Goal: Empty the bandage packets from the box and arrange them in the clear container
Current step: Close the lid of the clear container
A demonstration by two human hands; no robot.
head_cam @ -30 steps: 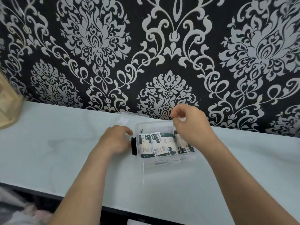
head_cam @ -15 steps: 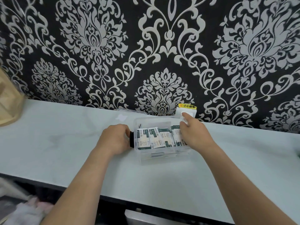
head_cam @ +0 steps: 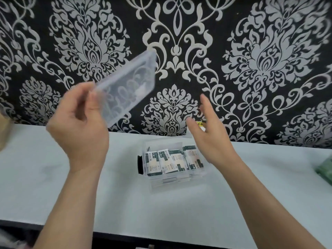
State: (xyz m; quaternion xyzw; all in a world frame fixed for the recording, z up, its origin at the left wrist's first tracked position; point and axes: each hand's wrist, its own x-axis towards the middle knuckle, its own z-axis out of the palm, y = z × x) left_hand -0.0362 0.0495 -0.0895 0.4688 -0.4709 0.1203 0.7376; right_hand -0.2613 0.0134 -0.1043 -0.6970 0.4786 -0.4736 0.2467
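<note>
The clear container (head_cam: 170, 184) stands on the pale countertop near the wall, with several green-and-white bandage packets (head_cam: 168, 162) lined upright inside it. A black clip (head_cam: 139, 164) sits on its left end. My left hand (head_cam: 79, 126) is raised above the counter and grips the clear lid (head_cam: 125, 88) by its lower corner, tilted and blurred. My right hand (head_cam: 210, 133) hovers over the container's right end, fingers spread and holding nothing. A small white and yellow item (head_cam: 201, 125) shows behind that hand, mostly hidden.
Patterned black-and-silver wall (head_cam: 251, 69) rises right behind the countertop (head_cam: 53, 177). A brown object (head_cam: 4, 130) sits at the far left edge, a green item (head_cam: 325, 169) at the far right. The counter's dark front edge (head_cam: 125, 238) runs below.
My left hand left the container's side and lifted the clear lid up to the left. My right hand rose off the packets and spread its fingers.
</note>
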